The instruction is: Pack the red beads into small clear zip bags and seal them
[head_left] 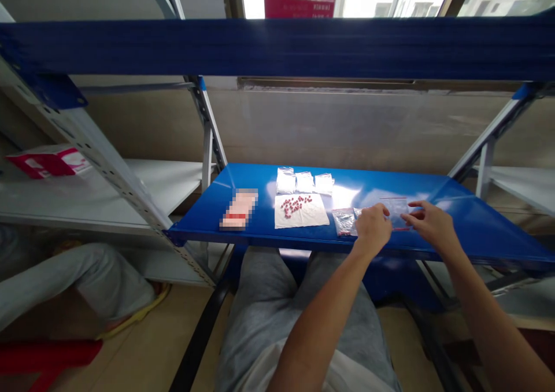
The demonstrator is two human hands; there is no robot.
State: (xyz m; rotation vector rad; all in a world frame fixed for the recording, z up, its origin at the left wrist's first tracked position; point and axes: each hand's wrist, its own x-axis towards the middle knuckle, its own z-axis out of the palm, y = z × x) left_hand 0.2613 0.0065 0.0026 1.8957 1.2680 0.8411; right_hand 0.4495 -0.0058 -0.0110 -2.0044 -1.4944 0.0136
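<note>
My left hand (373, 229) is closed at the left edge of a clear plastic zip bag (396, 211) with red lines along its edges. On the bag's right side is my right hand (431, 224), its thumb and forefinger apart and close to the plastic. Left of my left hand lie small clear bags (344, 222) with some red bits at the bottom, partly covered by the hand. A white cloth (314, 214) carries several small red beads (293, 206). Behind it are three stacks of small white-looking packets (304, 182).
Everything lies on a blue shelf (260, 175), with a blue beam (277, 48) crossing above it. A blurred-out pinkish item (240, 209) is at the left. Another person's leg (99, 276) shows far left, near a metal post (117, 178).
</note>
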